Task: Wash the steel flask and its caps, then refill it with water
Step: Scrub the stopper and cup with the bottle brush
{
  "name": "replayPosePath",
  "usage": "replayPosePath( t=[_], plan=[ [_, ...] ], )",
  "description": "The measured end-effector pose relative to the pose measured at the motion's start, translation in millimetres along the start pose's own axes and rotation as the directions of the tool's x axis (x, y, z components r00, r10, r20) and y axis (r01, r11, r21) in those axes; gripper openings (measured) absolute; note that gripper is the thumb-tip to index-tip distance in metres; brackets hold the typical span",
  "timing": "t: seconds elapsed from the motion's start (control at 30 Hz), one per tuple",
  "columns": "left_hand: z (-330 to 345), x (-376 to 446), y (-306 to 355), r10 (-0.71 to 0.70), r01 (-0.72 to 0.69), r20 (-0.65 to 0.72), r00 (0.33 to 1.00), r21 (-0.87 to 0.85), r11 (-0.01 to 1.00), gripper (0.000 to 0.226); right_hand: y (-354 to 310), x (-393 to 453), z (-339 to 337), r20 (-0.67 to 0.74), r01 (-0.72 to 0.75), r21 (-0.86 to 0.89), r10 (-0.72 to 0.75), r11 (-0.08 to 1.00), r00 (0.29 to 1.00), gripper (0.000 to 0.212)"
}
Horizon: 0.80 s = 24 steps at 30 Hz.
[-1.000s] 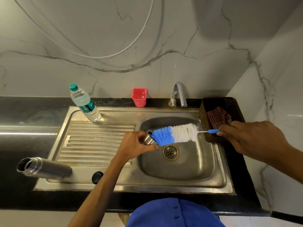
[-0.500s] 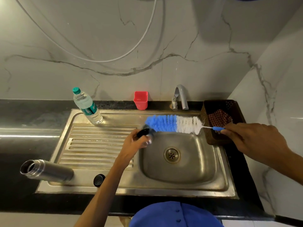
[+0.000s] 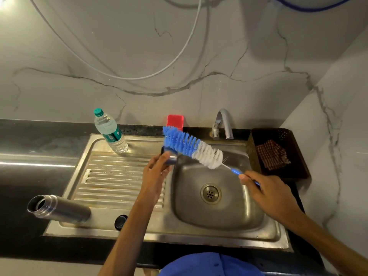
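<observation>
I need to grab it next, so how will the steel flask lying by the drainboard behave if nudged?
The steel flask lies on its side, so it would probably roll. Its mouth is open and uncapped, so it is likely empty and light. The smooth metal may be slippery if wet.

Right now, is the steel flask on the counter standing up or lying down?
Lying down: the steel flask rests on its side at the sink's left edge, uncapped, open mouth facing left.

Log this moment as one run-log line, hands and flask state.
left hand: holds steel cap | right hand: holds bottle brush against cap | flask: open, lying on counter
</observation>
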<state>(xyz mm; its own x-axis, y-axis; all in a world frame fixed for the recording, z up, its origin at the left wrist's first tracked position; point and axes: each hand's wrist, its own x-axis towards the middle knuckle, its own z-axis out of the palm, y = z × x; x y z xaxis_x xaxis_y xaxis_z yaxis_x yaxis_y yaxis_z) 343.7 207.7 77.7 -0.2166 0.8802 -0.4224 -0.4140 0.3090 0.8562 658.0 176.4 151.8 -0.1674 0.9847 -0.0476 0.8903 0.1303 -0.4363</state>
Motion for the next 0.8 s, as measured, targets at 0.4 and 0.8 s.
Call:
replayPosePath(
  t=[0.4,0.8],
  plan=[
    [-21.0,19.2,14.1,0.160,-0.089,-0.112,0.981,0.475,0.876,0.050,-44.1,142.3,-44.7,-0.030,0.052,-0.710,-0.104,0.702,0.994,0.021],
    [-31.2,40.6,24.9,0.249,-0.173,-0.096,0.964,0.487,0.856,0.055,-115.0,223.5,-27.0,0.154,0.249,-0.867,-0.243,0.431,0.958,0.023]
  ],
)
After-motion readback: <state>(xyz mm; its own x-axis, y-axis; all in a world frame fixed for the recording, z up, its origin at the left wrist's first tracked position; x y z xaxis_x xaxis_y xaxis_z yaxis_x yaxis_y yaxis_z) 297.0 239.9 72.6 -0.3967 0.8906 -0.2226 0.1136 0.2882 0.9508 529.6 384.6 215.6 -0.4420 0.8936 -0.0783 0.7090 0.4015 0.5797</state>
